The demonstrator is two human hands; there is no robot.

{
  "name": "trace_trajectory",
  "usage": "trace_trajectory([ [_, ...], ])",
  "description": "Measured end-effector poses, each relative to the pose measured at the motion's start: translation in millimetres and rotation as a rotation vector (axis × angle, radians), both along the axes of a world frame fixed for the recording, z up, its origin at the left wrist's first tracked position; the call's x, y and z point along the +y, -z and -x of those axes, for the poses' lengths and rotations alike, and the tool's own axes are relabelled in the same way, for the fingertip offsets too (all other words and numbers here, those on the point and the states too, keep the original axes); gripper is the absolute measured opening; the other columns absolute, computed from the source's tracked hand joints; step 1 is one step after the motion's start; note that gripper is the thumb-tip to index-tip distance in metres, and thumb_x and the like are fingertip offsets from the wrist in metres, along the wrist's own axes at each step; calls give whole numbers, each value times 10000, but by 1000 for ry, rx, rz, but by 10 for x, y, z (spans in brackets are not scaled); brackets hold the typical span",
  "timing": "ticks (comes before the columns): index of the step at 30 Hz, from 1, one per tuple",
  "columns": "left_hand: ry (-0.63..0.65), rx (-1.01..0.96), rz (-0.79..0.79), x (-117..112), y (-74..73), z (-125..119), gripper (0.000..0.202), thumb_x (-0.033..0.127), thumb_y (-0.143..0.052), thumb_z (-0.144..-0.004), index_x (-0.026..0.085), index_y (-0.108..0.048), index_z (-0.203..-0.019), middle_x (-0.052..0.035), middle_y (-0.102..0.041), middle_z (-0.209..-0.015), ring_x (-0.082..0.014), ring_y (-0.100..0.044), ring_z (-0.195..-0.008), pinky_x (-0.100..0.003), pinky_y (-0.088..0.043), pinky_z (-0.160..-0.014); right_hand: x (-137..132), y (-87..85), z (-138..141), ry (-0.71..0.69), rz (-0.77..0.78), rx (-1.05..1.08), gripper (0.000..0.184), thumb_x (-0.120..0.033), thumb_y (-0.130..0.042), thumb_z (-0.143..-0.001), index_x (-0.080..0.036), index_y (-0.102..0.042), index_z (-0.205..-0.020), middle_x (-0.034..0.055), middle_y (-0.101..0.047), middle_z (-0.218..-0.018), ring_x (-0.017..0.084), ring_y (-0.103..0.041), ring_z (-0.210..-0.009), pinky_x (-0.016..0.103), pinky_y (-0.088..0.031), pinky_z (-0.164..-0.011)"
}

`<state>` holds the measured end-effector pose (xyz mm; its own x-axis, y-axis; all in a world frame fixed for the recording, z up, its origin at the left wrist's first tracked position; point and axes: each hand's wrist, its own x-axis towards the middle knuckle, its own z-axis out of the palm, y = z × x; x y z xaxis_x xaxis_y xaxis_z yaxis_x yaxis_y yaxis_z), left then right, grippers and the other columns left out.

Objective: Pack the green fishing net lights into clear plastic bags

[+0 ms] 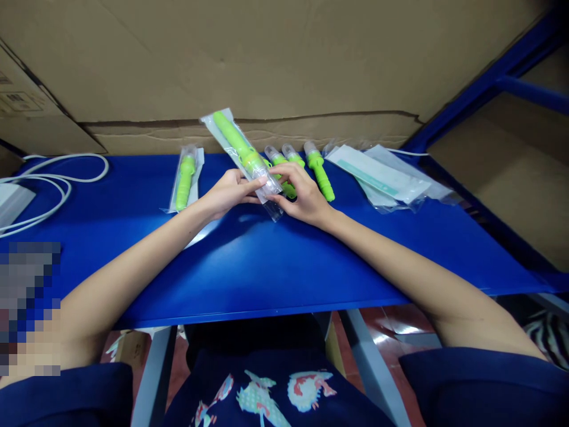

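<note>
A lime-green torch-like stick with a clear end (235,139) lies inside a clear plastic bag, held tilted above the table with its green end away from me. My left hand (233,193) grips the bag's near part, thumb on top and fingers beneath. My right hand (302,193) is closed at the bag's near right edge, fingertips pinching the plastic by the clear end. Just behind my right hand, two similar sticks (293,155) are partly hidden, and another green stick (319,172) lies beside them. A bagged green stick (184,181) rests left of my left hand.
Several flat clear bags with white-and-green cards (386,175) lie at the right on the blue table (267,267). White cable (66,178) is coiled at the left near a white box (13,204). A cardboard wall (267,65) rises behind; a blue frame (480,77) stands right.
</note>
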<state>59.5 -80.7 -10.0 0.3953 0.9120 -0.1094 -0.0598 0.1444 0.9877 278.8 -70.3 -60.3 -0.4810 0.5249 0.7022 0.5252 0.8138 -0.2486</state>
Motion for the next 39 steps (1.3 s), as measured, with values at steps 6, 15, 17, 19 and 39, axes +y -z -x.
trace_trajectory([
  [6,26,-27,-21,-3,-23,9,146,211,-770,-936,101,-725,-1023,-133,-824,-949,-253,-818,-953,-450,-653,-1011,58,31,-26,-47,-16,36,528,-495,-620,-1023,-238,-492,-1466,152,-658,-1359,274,-724,-1031,521,-653,-883],
  [15,-17,-125,-6,28,-87,39,174,208,-777,-928,99,-719,-1051,-158,-817,-1044,-291,-808,-1074,-488,-613,-1091,103,38,-125,-147,67,117,594,-342,-501,-990,-272,-312,-1549,156,-583,-1424,200,-752,-863,419,-679,-767],
  [17,-15,-139,7,64,-70,66,213,227,-783,-910,93,-712,-1060,-171,-815,-1046,-299,-810,-1063,-513,-603,-1104,87,29,-127,-168,63,141,506,-304,-480,-997,-276,-398,-1495,147,-570,-1422,188,-757,-858,426,-683,-776],
  [19,-26,-148,29,99,-41,84,253,241,-788,-880,96,-706,-1070,-173,-814,-1047,-303,-815,-1037,-529,-605,-1097,66,21,-125,-172,41,132,448,-297,-471,-1011,-293,-469,-1459,133,-568,-1431,193,-763,-876,491,-678,-853],
  [39,-161,-147,167,105,-52,27,187,281,-795,-897,123,-736,-976,-98,-813,-920,-220,-800,-869,-420,-657,-992,-35,-52,-112,-161,-44,-109,373,-587,-481,-1055,-297,-659,-1208,110,-645,-1473,284,-772,-1105,622,-625,-1025],
])
